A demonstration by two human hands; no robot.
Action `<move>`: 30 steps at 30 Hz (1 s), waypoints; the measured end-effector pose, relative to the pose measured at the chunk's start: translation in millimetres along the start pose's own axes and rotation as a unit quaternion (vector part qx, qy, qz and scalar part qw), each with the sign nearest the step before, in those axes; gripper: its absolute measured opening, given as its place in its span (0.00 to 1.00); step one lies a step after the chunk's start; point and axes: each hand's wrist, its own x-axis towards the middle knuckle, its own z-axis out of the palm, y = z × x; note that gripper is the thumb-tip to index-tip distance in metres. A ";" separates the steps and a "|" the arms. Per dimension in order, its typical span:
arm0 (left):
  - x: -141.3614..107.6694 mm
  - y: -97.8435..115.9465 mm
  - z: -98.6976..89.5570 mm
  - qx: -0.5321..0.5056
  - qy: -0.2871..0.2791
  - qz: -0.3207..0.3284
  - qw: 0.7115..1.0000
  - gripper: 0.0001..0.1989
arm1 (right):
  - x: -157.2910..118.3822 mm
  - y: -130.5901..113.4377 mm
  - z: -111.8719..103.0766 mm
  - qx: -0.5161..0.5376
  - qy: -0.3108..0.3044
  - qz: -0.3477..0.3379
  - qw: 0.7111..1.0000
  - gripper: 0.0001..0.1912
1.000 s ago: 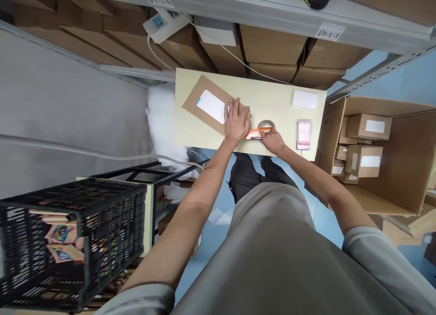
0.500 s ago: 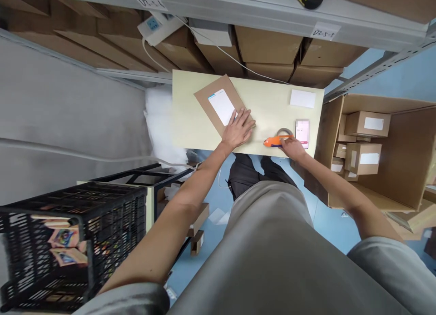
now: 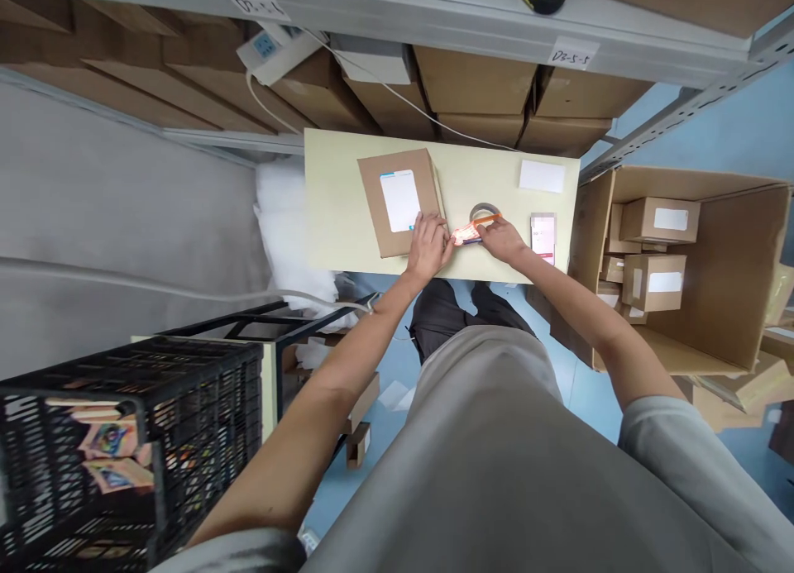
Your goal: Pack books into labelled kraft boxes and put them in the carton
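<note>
We are working over one pale table [image 3: 332, 209] in the middle of the frame. One brown cardboard box [image 3: 428, 188], bearing one white label [image 3: 400, 201], is lying left of centre on it, slightly turned. Our left hand [image 3: 428, 246] is resting partly open on the box's lower right corner, its fingers loosely bent; we cannot tell whether it is pinching any tape there.

Our right hand [image 3: 501, 239], just right of centre, is closing around one orange tape dispenser [image 3: 468, 233], which is carrying one roll of tape [image 3: 485, 207]. The dispenser's left end is sitting right beside our left thumb, though we cannot tell whether they are touching.

Towards the table's right end, we are seeing one phone [image 3: 543, 241] and, above it, one flat white item [image 3: 542, 176]. At the right of the frame, one large open carton [image 3: 732, 284] is holding two plainly visible labelled boxes [image 3: 654, 282], with several others partly hidden behind them.

One black crate [image 3: 211, 441] is filling the lower left, while two handwritten tags [image 3: 574, 53] and one power strip [image 3: 279, 58] are showing along the top.
</note>
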 end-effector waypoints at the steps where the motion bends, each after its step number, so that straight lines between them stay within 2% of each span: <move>1: -4.1 0.7 -0.6 0.002 0.003 -0.012 1.000 0.20 | -0.6 -5.8 2.0 0.005 -0.002 -0.004 1.000 0.23; 4: -16.6 -0.1 -6.1 0.018 0.029 -0.059 0.998 0.34 | -1.3 -21.9 7.3 0.026 -0.003 -0.015 1.000 0.24; 6: -24.2 -1.5 -10.5 0.025 0.040 -0.090 0.995 0.39 | -0.8 -32.7 9.0 0.024 -0.003 -0.029 0.999 0.25; 9: -31.9 -3.6 -14.0 0.020 0.036 -0.112 0.993 0.41 | 0.4 -48.9 8.5 0.005 -0.010 -0.059 0.998 0.26; 13: -33.7 -6.6 -11.5 0.015 0.053 -0.128 0.990 0.35 | -1.1 -58.6 6.9 -0.003 -0.002 -0.086 0.996 0.29; 20: -31.3 -3.0 -1.4 -0.001 0.067 -0.148 0.987 0.32 | -16.5 -30.2 9.5 -0.007 -0.017 -0.101 0.995 0.26; 26: -30.0 4.2 0.0 0.009 0.054 -0.156 0.986 0.32 | -15.6 -19.4 9.5 0.028 -0.011 -0.088 0.996 0.25; 30: -30.1 5.5 -0.7 -0.003 0.055 -0.147 0.988 0.32 | -28.1 3.1 5.1 0.030 -0.024 -0.032 0.999 0.24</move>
